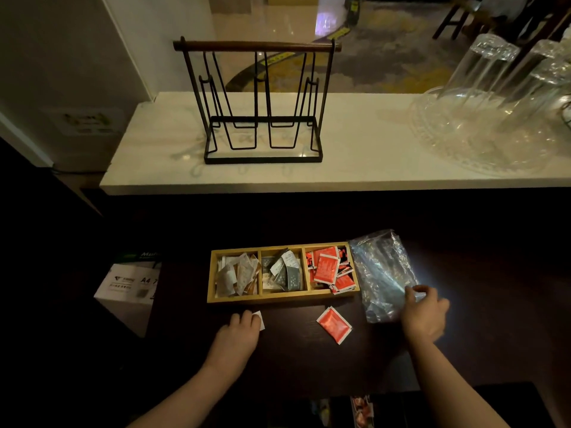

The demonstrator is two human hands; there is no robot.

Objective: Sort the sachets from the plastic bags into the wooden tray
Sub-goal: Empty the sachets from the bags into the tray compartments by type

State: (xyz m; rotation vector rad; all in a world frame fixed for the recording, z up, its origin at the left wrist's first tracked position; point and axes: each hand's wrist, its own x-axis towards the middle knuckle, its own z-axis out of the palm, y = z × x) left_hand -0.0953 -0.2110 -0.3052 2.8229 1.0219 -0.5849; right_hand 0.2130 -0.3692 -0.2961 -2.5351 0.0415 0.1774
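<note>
Lowest in the frame, your left hand (239, 333) rests on the dark tabletop (293, 362), its curled fingers pinching a small white sachet (259, 320) just below the tray's front edge. Your right hand (425, 313), at lower right, grips the near end of a crumpled clear plastic bag (381, 273), which lies touching the tray's right end. Between your hands a single red sachet (334, 324) lies flat on the tabletop, apart from both. Just beyond, at the centre of the frame, sits the wooden tray (279, 299) with three compartments: pale white and tan sachets (236, 273) in the left one, grey ones (282, 270) in the middle, red ones (329, 268) in the right, one overhanging the front rim. A white paper box (129, 288) stands at left. Farther up, a pale marble counter (355, 143) carries a black wire rack (262, 103) and upturned glasses (500, 97) at upper right.
</note>
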